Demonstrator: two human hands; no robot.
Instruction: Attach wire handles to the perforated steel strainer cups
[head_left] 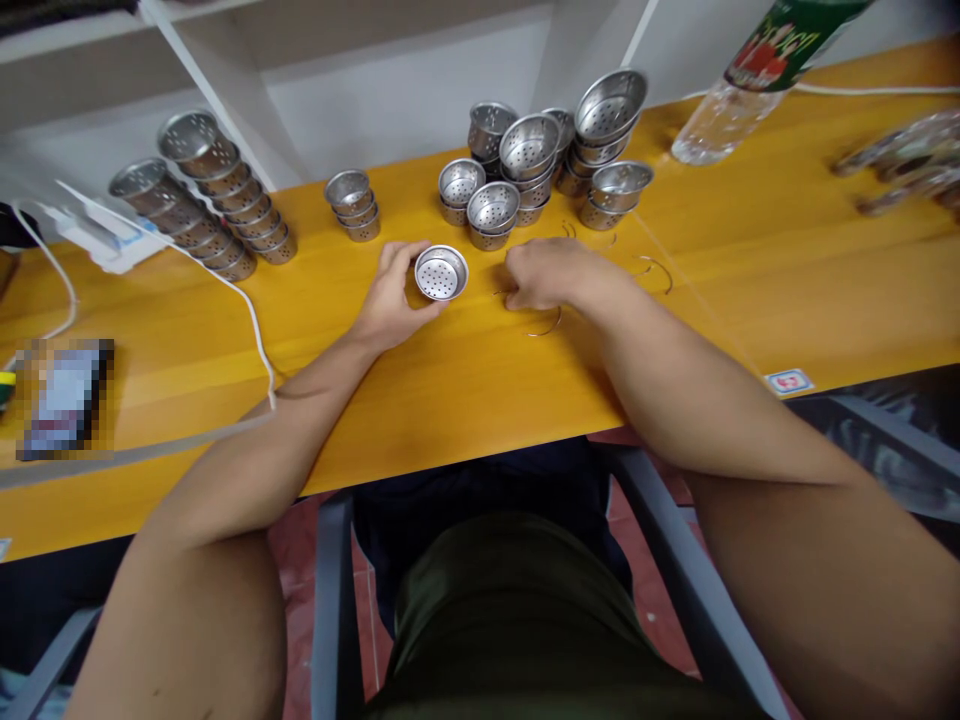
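My left hand (397,300) grips a small perforated metal cup (441,275) by its side, thumb in front and fingers behind, its open mouth facing me. To the right, my right hand (541,273) is low over the table with fingers pinched together; whatever they hold is hidden. Around that hand lie several thin curved wire rings (547,325), some partly covered by the hand and forearm. Just behind both hands stand clustered stacks of similar perforated cups (493,208).
Tall leaning cup stacks (217,190) and a short stack (352,205) stand at the left. A water bottle (727,100) is at the back right. A white cable (251,320) crosses near my left forearm. A phone (64,395) lies at the left. The wooden table (450,400) ends before me.
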